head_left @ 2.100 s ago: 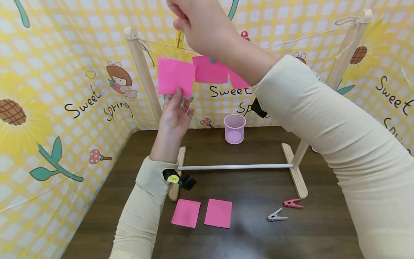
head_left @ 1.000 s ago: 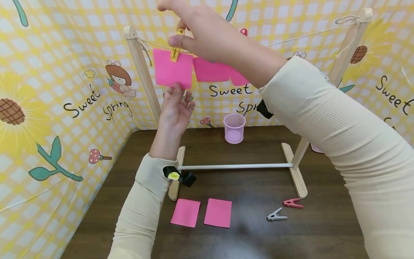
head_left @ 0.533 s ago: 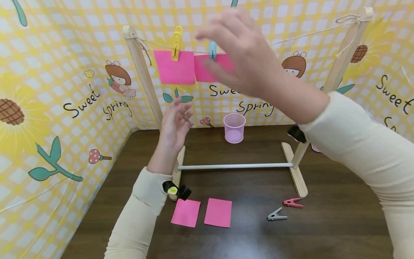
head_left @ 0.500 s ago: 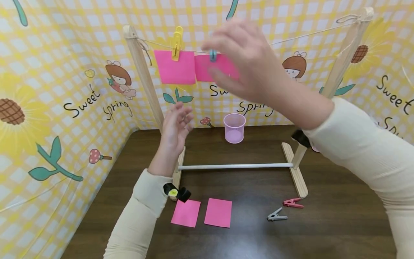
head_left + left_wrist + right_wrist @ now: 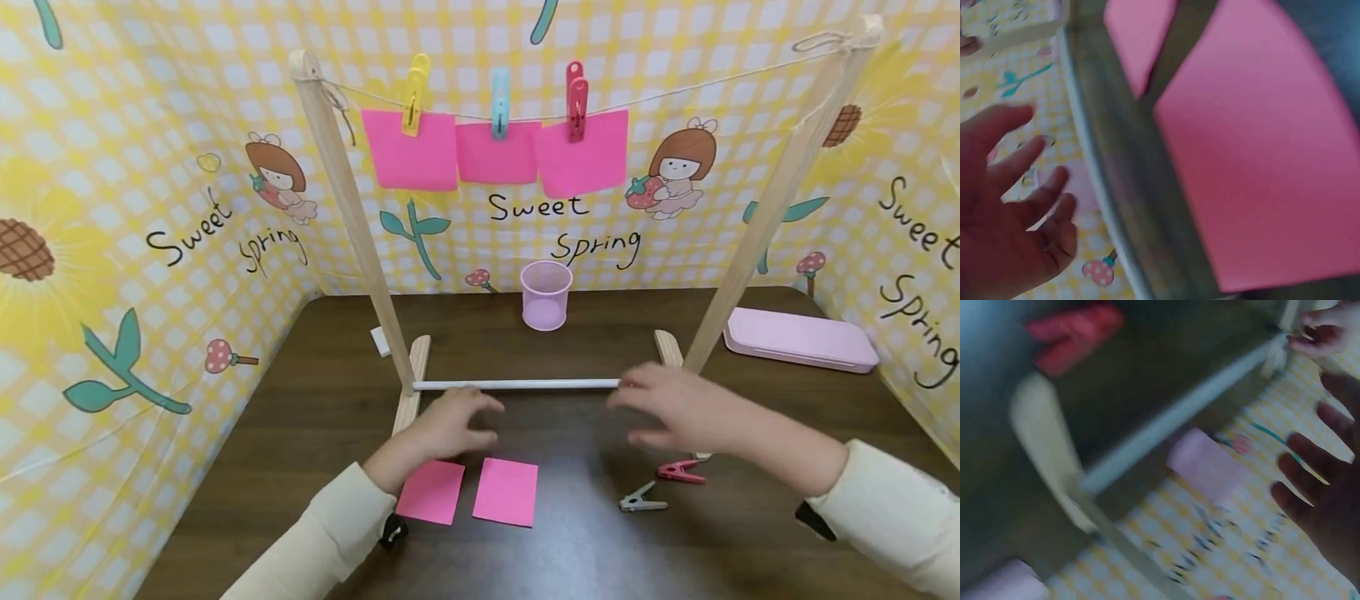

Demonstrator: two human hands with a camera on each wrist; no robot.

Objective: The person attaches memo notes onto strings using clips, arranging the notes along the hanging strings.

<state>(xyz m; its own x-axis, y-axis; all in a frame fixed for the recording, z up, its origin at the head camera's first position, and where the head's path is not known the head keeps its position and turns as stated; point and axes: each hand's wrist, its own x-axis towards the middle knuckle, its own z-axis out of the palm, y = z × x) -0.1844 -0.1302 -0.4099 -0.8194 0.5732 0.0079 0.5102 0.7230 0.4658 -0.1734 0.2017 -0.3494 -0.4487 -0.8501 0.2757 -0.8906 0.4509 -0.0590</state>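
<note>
Three pink paper squares hang from a string: the left paper (image 5: 411, 158) under a yellow clothespin (image 5: 414, 96), the middle one (image 5: 498, 158) under a light blue clothespin (image 5: 500, 104), the right one (image 5: 592, 162) under a red clothespin (image 5: 577, 104). My left hand (image 5: 450, 423), fingers loosely bent and holding nothing, is over the table near two more pink papers, a left sheet (image 5: 431, 493) and a right sheet (image 5: 506, 492). My right hand (image 5: 678, 408), also holding nothing, hovers above a red clothespin (image 5: 681, 472) and a grey clothespin (image 5: 642, 498) on the table.
A wooden frame with a left post (image 5: 360, 225) and right post (image 5: 780, 200) carries the string; a white rod (image 5: 525, 385) joins its feet. Behind it stand a lilac cup (image 5: 545, 300) and, at the right, a pink case (image 5: 798, 337). A small white block (image 5: 380, 342) lies by the left post.
The yellow clothespin was put over the left paper on the string, and both hands let go. They have since come down to the table, the right hand also moving to the right.
</note>
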